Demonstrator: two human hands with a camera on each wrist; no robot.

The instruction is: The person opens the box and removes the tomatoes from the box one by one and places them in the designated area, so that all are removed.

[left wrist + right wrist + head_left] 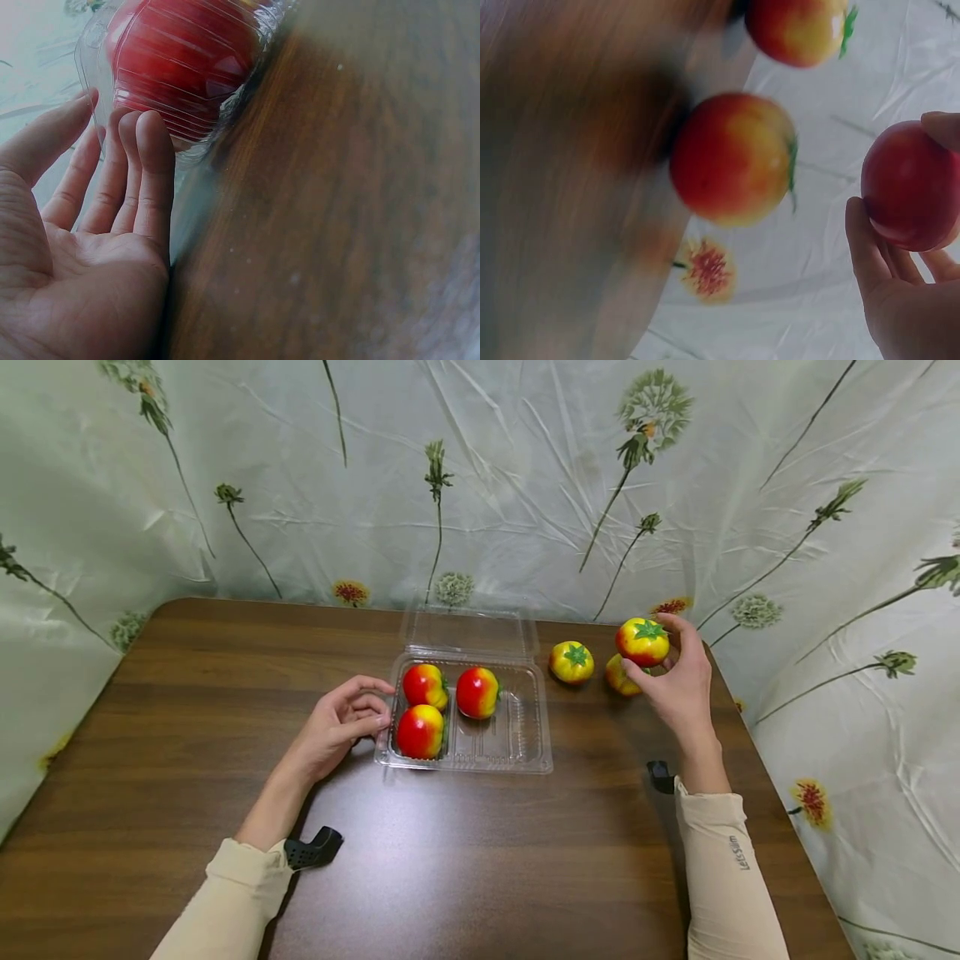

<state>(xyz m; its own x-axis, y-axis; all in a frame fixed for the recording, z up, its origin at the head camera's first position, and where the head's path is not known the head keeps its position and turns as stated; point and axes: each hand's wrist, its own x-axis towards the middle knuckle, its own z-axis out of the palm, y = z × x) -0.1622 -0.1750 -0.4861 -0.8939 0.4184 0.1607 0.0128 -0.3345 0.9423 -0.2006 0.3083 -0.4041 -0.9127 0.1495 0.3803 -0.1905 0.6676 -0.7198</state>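
My right hand grips a red-and-yellow toy tomato between thumb and fingers, raised above the table with its green leaf top facing up. In the right wrist view, the held tomato shows its red underside. Another tomato sits partly hidden behind it, and one more stands just left. My left hand has its fingertips at the left side of a clear plastic container. In the left wrist view, straight fingers touch its wall below the rim. Three tomatoes lie inside, toward the left.
The container's clear lid is folded back behind it, near the far table edge. A flowered curtain hangs behind and beside the brown wooden table. Black wrist mounts stick out from both sleeves.
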